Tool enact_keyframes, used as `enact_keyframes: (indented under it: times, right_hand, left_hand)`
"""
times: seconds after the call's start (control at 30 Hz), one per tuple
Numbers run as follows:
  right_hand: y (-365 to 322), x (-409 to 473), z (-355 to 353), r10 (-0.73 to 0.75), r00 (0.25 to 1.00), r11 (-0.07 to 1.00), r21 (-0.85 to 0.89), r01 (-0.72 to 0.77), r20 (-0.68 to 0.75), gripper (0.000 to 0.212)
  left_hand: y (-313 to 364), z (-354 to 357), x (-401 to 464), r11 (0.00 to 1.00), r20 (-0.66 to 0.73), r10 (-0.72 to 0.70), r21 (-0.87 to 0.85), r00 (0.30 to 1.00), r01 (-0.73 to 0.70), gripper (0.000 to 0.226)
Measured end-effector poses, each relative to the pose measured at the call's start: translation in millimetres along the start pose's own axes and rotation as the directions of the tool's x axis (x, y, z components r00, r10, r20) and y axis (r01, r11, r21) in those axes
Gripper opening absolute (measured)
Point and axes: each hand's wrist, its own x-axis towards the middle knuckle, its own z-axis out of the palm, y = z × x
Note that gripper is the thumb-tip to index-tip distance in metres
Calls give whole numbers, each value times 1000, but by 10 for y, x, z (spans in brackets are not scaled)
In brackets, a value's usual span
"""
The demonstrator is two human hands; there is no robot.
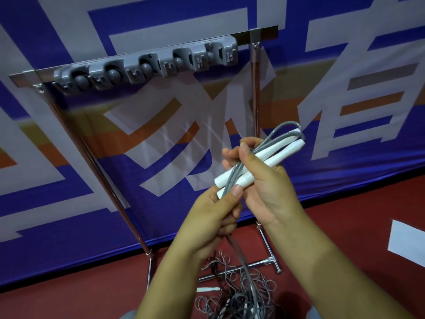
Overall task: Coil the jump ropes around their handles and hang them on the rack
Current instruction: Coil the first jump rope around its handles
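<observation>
Two white jump rope handles [273, 154] lie side by side, pointing up to the right. My right hand [262, 183] grips them round the middle. A grey rope [285, 132] loops out of their upper ends and runs back along them. My left hand [218, 208] holds the rope against the lower handle ends with the thumb, and the rope hangs down from that fist to the floor. The rack [147, 65], a grey holder strip with several clips on a chrome frame, stands behind and above my hands with nothing hanging on it.
A tangled heap of grey jump ropes [239, 293] with white handles lies on the red floor at the rack's chrome feet [271, 261]. A blue, white and orange banner [92, 157] hangs behind the rack. A white patch [407, 240] marks the floor at right.
</observation>
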Motion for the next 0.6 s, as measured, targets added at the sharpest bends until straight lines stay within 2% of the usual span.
enact_keyframes:
  times: [0.1, 0.13, 0.27, 0.33, 0.47, 0.6]
  right_hand:
    - [-33, 3, -16, 1, 1000, 998, 59, 0, -18, 5]
    - [-58, 5, -20, 7, 1000, 996, 88, -6, -9, 8]
    - [-117, 7, 5, 52, 998, 985, 164, -55, 20, 10]
    - [-114, 6, 11, 73, 997, 980, 185, -73, 2, 9]
    - [-90, -6, -8, 117, 992, 973, 209, -103, -57, 6]
    - [-104, -59, 33, 173, 984, 951, 265, -157, -41, 6]
  left_hand:
    - [-78, -10, -24, 996, 34, 79, -49, 996, -78, 12]
    - [-94, -27, -35, 992, 73, 100, -86, 992, -94, 18]
    - [-129, -59, -50, 967, 214, 96, -250, 972, -41, 42]
    - [-137, -48, -60, 947, 226, 71, -322, 972, 5, 49]
    - [-162, -57, -96, 965, 159, 8, -258, 987, 33, 43]
    - [-245, -109, -112, 985, 198, 22, -175, 980, 13, 28]
